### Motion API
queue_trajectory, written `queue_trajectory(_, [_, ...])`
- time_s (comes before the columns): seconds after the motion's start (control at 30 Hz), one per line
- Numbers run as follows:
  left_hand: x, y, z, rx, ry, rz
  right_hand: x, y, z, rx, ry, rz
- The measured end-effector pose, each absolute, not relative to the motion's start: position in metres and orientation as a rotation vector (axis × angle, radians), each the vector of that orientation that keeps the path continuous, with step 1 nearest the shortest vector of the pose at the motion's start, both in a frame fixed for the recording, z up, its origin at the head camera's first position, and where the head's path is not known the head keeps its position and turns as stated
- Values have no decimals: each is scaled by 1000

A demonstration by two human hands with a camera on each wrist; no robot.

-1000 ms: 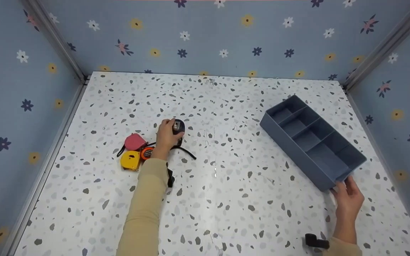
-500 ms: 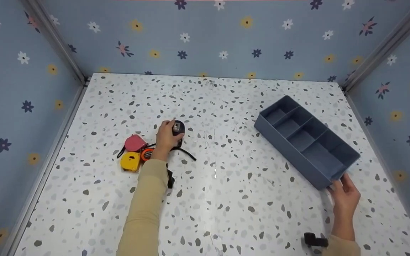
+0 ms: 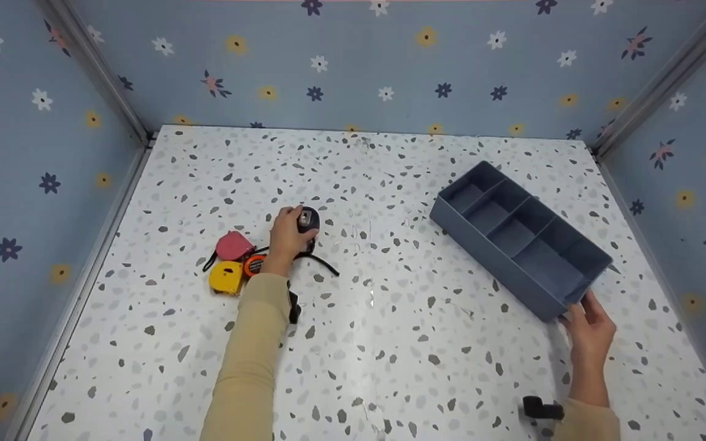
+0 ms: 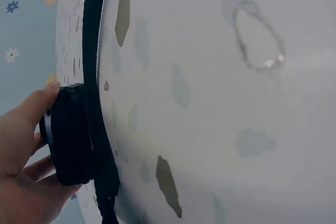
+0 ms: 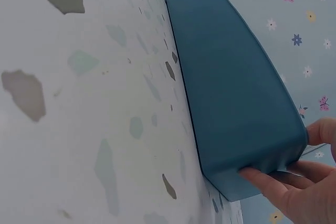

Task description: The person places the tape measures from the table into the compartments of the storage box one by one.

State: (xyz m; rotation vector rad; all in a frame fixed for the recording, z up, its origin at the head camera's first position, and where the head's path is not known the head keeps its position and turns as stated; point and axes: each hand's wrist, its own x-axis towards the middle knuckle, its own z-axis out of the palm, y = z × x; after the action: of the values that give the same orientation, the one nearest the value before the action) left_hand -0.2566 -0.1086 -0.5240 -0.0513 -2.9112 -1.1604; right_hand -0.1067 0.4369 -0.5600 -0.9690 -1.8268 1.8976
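My left hand grips a black tape measure, thumb and fingers on either side of its case. In the left wrist view the tape measure stands beside a dark wrist strap. Just left of that hand, a pink tape measure, a yellow tape measure and an orange tape measure lie close together; my wrist partly covers the orange one. My right hand holds the near end of a grey-blue divided box, also seen from its side in the right wrist view. Its compartments look empty.
The white speckled table spreads between the two hands. Blue flowered panels enclose it at the back and both sides, with metal posts at the corners.
The divided box has slid leftward and slightly away from me, with my right hand moving along at its near end. My left hand stays in place on the black tape measure.
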Motion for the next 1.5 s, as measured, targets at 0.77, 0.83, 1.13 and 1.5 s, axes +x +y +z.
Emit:
queue_trajectory(0.77, [-256, -109, -525, -30, -2905, -1163, -119, 425, -563, -896, -1962, 1886])
queue_trajectory(0.83, [-255, -109, -526, -40, -2907, -1151, -119, 424, -564, -893, -1950, 1899])
queue_trajectory(1.13, [-257, -110, -525, -45, -2919, -1153, -124, 420, -565, -860, -1968, 1907])
queue_trajectory(1.5, [-258, -109, -523, -31, -2917, -1188, -128, 416, -567, -733, -1967, 1926])
